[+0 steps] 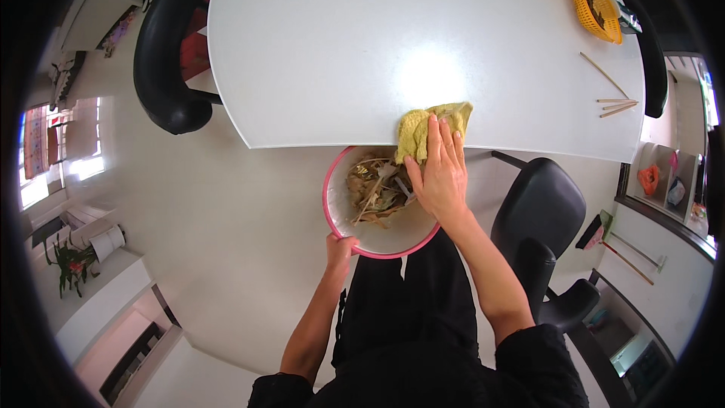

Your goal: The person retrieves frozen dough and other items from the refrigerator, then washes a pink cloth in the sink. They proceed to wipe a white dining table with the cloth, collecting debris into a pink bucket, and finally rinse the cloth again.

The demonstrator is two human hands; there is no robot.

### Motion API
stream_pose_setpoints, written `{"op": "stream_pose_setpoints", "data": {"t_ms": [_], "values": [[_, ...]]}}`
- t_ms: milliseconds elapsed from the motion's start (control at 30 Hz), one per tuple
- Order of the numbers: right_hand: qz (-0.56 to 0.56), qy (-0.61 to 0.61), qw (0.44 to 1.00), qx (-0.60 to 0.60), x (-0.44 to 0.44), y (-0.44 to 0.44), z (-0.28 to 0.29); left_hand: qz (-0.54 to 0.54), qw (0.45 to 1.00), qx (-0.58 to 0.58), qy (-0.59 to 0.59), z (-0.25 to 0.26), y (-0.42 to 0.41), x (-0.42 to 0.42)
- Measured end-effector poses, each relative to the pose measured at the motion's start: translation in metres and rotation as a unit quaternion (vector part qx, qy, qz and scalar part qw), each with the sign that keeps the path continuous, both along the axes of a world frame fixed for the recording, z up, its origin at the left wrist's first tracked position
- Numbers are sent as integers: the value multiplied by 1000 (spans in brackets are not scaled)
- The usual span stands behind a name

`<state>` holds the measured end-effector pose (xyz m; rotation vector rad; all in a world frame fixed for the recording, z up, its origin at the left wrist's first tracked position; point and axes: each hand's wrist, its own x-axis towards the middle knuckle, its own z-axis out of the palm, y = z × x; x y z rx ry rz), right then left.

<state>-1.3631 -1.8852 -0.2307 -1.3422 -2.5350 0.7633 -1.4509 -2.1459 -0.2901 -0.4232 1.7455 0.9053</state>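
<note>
My left hand grips the pink rim of a round waste bin just below the table's front edge. Dry leaves and other scraps lie inside the bin. Under the fingers of my right hand is a yellow-green cloth, pressed flat at the edge of the white table. Part of the cloth hangs past the edge, above the bin. My right palm is over the bin's right side and hides some of it.
Several thin sticks lie at the table's right side. Farther back there stand yellow plastic baskets, one with dark contents. Black chairs are close on my right, and another chair stands at the left. A broom leans at the far right.
</note>
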Motion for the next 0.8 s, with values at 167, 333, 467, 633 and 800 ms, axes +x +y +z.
{"op": "stream_pose_setpoints", "data": {"t_ms": [167,333,467,633,800], "values": [[-35,40,995,86,-36,67,-20,-7,1000,11,-15,-3,16,-15],[-30,7,999,43,-5,10,-5,-7,1000,4,8,-2,12,-8],[-20,-7,998,53,-18,37,1,-18,1000,3,0,-4,14,-17],[-27,6,999,47,-8,31,3,-1,1000,0,10,2,22,-3],[-26,11,999,40,-13,43,7,-20,999,1,27,-8,15,-14]]}}
